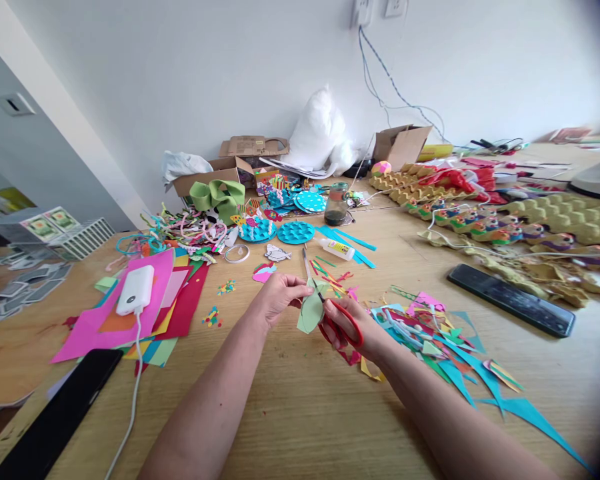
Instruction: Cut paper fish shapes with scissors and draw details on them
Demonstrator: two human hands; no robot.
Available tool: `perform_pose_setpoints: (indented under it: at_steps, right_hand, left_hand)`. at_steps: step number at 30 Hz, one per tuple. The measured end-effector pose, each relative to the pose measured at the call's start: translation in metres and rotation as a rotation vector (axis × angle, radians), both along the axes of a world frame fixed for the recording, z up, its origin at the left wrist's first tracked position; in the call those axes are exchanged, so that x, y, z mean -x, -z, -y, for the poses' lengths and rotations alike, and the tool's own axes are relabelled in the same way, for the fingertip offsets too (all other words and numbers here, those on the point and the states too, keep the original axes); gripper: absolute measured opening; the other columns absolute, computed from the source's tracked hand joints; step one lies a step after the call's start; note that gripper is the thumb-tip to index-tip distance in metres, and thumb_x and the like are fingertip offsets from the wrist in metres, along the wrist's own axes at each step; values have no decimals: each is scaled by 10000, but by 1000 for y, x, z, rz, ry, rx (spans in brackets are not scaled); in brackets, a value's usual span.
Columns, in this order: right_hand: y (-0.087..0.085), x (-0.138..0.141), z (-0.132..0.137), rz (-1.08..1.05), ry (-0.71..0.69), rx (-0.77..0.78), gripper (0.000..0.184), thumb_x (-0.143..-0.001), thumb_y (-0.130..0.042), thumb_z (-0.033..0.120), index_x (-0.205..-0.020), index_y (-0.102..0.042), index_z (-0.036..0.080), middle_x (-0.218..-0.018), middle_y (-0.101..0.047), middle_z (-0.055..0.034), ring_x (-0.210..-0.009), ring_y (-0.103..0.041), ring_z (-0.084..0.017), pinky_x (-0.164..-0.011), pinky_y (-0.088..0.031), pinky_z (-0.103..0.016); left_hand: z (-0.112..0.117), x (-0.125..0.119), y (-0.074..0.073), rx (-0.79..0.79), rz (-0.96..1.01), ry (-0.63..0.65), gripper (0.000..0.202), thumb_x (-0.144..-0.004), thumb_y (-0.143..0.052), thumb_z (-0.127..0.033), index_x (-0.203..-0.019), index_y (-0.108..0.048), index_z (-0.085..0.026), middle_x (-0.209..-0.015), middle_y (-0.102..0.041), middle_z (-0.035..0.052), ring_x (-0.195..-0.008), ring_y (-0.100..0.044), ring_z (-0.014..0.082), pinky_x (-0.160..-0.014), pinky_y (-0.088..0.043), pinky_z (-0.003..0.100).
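My left hand (283, 295) pinches a small piece of light green paper (310, 315) by its upper left edge. A curved outline shows on the paper. Red-handled scissors (351, 327) are gripped in my right hand (347, 323), their blades pointing up and away, at the paper's right side. Both hands are held above the wooden table (280, 413). Just beyond them lie a white glue bottle (337, 249), a fish-shaped paper cutout (277, 253) and a pink and blue cutout (264, 272). Thin coloured paper strips (330, 277) lie close behind the scissors.
Paper scraps (440, 340) spread to the right, near a black phone (511, 300) and egg cartons (480, 220). Coloured sheets (180, 313) lie left under a white power bank (135, 290) with a cable. Behind stand blue discs (295, 232), a glass jar (336, 204) and cardboard boxes (400, 148).
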State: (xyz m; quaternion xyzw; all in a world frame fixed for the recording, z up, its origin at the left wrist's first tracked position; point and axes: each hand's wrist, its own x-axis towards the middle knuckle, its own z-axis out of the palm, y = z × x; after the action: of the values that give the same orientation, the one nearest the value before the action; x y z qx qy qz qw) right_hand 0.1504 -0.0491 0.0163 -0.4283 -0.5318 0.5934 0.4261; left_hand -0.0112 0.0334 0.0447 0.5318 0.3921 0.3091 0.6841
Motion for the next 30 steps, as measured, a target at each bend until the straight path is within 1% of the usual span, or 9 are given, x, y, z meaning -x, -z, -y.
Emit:
perform_pose_setpoints:
  at_steps: [9, 16, 22, 26, 30]
  right_hand:
    - [1, 1, 0, 7, -5, -16, 562, -821, -541, 720, -668, -532, 179, -395, -499, 31, -338, -399, -76, -351, -253, -198]
    - [1, 1, -1, -3, -5, -24, 552, -824, -545, 712, -660, -525, 186, -394, -496, 33, -338, -397, -78, -353, -262, -198]
    - [5, 1, -2, -17, 6, -23, 545, -821, -556, 706, -685, -542, 179, -397, -499, 40, -331, -392, -75, -348, -261, -191]
    - [5, 2, -2, -15, 8, -10, 541, -816, -569, 699, -679, -538, 177, -398, -501, 40, -329, -394, -74, -349, -268, -189]
    - [5, 1, -2, -9, 5, -7, 546, -813, -570, 702, -682, -541, 173, -401, -504, 39, -327, -402, -73, -352, -275, -186]
  left_hand:
    - [1, 2, -1, 0, -4, 13, 353, -499, -865, -374, -681, -725, -106, -659, -678, 46, -596, -577, 115, -587, -455, 241]
    - [1, 1, 0, 1, -6, 11, 357, -502, -863, -378, -676, -710, -106, -675, -676, 45, -599, -581, 116, -591, -462, 249]
    - [1, 2, -1, 11, 8, -14, 320, -525, -859, -328, -697, -684, -123, -693, -675, 33, -606, -590, 117, -581, -470, 246]
    - [2, 2, -3, -4, 22, -31, 253, -573, -831, -288, -682, -664, -130, -665, -652, 15, -586, -571, 100, -571, -459, 232]
    - [3, 1, -3, 4, 26, -44, 232, -576, -819, -262, -678, -660, -127, -649, -649, 14, -581, -568, 101, -577, -458, 234]
